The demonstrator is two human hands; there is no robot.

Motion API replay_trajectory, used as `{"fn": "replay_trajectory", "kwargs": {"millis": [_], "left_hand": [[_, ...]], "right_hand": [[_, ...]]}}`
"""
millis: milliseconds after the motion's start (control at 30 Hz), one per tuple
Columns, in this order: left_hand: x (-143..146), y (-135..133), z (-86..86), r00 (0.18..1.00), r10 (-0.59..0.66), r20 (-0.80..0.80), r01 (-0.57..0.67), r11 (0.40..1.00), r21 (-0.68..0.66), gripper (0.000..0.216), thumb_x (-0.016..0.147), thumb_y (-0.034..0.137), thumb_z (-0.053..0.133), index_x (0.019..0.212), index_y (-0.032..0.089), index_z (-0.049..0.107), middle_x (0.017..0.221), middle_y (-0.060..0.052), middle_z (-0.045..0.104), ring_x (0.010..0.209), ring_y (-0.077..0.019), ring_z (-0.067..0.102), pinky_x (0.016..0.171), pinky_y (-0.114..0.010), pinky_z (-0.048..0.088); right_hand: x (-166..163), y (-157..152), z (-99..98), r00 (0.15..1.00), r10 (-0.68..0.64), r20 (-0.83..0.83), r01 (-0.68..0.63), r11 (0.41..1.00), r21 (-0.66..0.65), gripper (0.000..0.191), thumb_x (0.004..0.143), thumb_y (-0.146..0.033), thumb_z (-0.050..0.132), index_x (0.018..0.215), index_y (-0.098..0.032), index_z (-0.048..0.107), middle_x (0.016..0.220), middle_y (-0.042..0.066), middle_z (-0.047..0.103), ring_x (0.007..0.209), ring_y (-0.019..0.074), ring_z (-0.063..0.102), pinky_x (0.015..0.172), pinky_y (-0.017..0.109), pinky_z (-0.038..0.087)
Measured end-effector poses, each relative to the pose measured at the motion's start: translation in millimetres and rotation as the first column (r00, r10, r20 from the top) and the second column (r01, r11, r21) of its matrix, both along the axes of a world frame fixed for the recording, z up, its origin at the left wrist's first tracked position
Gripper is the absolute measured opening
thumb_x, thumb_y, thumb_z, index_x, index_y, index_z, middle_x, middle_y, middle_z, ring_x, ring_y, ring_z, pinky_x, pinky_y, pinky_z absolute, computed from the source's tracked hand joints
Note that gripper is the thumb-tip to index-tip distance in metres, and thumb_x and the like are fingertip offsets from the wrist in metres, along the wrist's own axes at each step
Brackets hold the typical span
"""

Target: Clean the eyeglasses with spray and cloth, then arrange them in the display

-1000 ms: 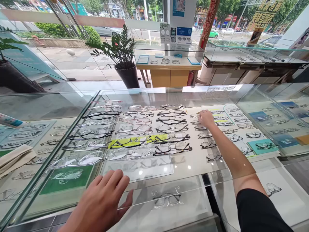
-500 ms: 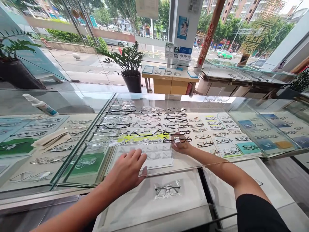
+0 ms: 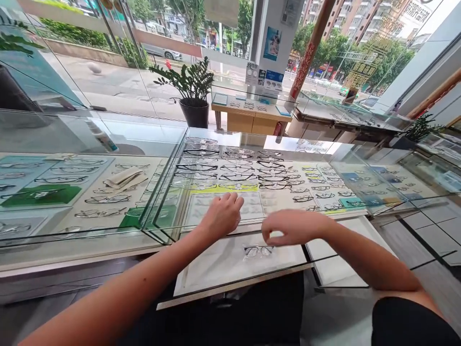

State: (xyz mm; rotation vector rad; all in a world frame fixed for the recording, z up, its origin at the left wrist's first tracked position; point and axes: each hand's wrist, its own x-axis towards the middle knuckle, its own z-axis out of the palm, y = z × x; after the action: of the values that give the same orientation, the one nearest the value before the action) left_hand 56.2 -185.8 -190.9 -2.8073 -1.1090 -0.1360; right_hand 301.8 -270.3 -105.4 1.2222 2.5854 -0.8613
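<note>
My left hand (image 3: 224, 214) is over the front of the glass display counter (image 3: 201, 226), its fingers curled down and closed. Whatever they may hold is hidden. To its right, my right hand (image 3: 295, 226) hovers above the front edge with wrist bent. Its thumb and fingers form a loop with a gap inside; the fingertips come together, and I cannot make out anything between them. Below the hands, dark-rimmed eyeglasses (image 3: 258, 251) in clear plastic wrap lie in a pulled-out white drawer (image 3: 219, 269). Beyond, rows of eyeglasses (image 3: 236, 169) are laid out in the counter.
A second glass case on the left holds more frames, a folded beige cloth (image 3: 126, 179) and green mats (image 3: 43, 194). A spray bottle (image 3: 102, 136) stands on its top. Behind are a potted plant (image 3: 194, 108) and a small display table (image 3: 252, 124).
My right hand has drawn back toward me from the front row of eyeglasses. My left hand has moved right and its fingers are more curled. The view has shifted.
</note>
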Motion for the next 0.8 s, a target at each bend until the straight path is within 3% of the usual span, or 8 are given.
{"fn": "replay_trajectory", "kwargs": {"millis": [67, 133, 167, 233, 367, 467, 700, 800], "left_hand": [[2, 1, 0.1, 1.000, -0.014, 0.004, 0.014, 1.000, 0.000, 0.025, 0.103, 0.016, 0.061, 0.126, 0.013, 0.073, 0.123, -0.020, 0.074, 0.113, -0.0382, 0.069, 0.085, -0.048, 0.049], [3, 2, 0.0, 0.999, -0.032, 0.000, 0.032, 0.999, 0.006, 0.026, 0.104, 0.015, 0.060, 0.127, 0.013, 0.073, 0.123, -0.021, 0.073, 0.112, -0.0377, 0.069, 0.084, -0.047, 0.048], [4, 2, -0.2, 0.999, -0.042, 0.000, 0.042, 0.999, 0.011, 0.026, 0.104, 0.015, 0.059, 0.127, 0.013, 0.072, 0.123, -0.021, 0.073, 0.111, -0.0375, 0.068, 0.083, -0.047, 0.048], [4, 3, -1.0, 0.998, -0.060, 0.010, 0.060, 0.998, 0.022, 0.026, 0.104, 0.015, 0.059, 0.126, 0.013, 0.072, 0.123, -0.021, 0.073, 0.111, -0.0372, 0.068, 0.083, -0.047, 0.047], [5, 4, -2.7, 0.996, -0.077, 0.032, 0.076, 0.997, 0.028, 0.024, 0.104, 0.016, 0.061, 0.126, 0.013, 0.071, 0.124, -0.020, 0.073, 0.110, -0.0365, 0.068, 0.083, -0.046, 0.046], [6, 5, -3.1, 0.996, -0.076, 0.049, 0.075, 0.997, 0.023, 0.022, 0.105, 0.017, 0.061, 0.125, 0.014, 0.070, 0.124, -0.020, 0.073, 0.111, -0.0357, 0.068, 0.083, -0.045, 0.045], [8, 8, -6.3, 0.995, -0.070, 0.073, 0.070, 0.998, 0.003, 0.021, 0.106, 0.018, 0.059, 0.123, 0.014, 0.071, 0.123, -0.020, 0.074, 0.110, -0.0354, 0.068, 0.081, -0.045, 0.045], [10, 9, -8.3, 0.995, -0.069, 0.072, 0.068, 0.998, 0.009, 0.023, 0.105, 0.018, 0.059, 0.124, 0.014, 0.071, 0.124, -0.020, 0.074, 0.110, -0.0359, 0.068, 0.083, -0.046, 0.047]], "right_hand": [[23, 12, 20.5, 0.986, -0.142, -0.082, 0.159, 0.948, 0.275, 0.017, 0.108, -0.031, 0.064, 0.104, -0.024, 0.079, 0.114, 0.008, 0.083, 0.109, 0.0275, 0.074, 0.099, 0.042, 0.053], [49, 30, 22.3, 0.942, -0.292, -0.166, 0.336, 0.787, 0.518, 0.017, 0.107, -0.028, 0.062, 0.100, -0.023, 0.078, 0.117, 0.012, 0.082, 0.116, 0.0327, 0.070, 0.108, 0.050, 0.053], [61, 40, 17.0, 0.909, -0.353, -0.221, 0.413, 0.693, 0.591, 0.015, 0.105, -0.026, 0.063, 0.102, -0.023, 0.078, 0.121, 0.014, 0.082, 0.120, 0.0351, 0.069, 0.112, 0.054, 0.052], [79, 58, -0.6, 0.860, -0.416, -0.296, 0.505, 0.601, 0.620, 0.014, 0.099, -0.024, 0.068, 0.109, -0.021, 0.078, 0.130, 0.016, 0.081, 0.128, 0.0379, 0.067, 0.117, 0.058, 0.051], [90, 83, -33.4, 0.853, -0.465, -0.237, 0.505, 0.620, 0.600, 0.018, 0.091, -0.020, 0.075, 0.108, -0.022, 0.078, 0.152, 0.016, 0.077, 0.147, 0.0402, 0.061, 0.128, 0.061, 0.045], [86, 97, -40.8, 0.860, -0.500, -0.104, 0.448, 0.641, 0.623, 0.018, 0.092, -0.020, 0.075, 0.110, -0.022, 0.078, 0.156, 0.016, 0.075, 0.153, 0.0398, 0.058, 0.129, 0.059, 0.044], [82, 115, -39.6, 0.868, -0.496, 0.028, 0.374, 0.689, 0.621, 0.011, 0.091, -0.016, 0.075, 0.100, -0.022, 0.076, 0.120, 0.014, 0.084, 0.128, 0.0367, 0.068, 0.116, 0.052, 0.048], [80, 116, -41.1, 0.868, -0.495, 0.044, 0.359, 0.686, 0.633, 0.010, 0.091, -0.014, 0.074, 0.098, -0.022, 0.076, 0.117, 0.013, 0.083, 0.124, 0.0351, 0.067, 0.111, 0.048, 0.048]]}}
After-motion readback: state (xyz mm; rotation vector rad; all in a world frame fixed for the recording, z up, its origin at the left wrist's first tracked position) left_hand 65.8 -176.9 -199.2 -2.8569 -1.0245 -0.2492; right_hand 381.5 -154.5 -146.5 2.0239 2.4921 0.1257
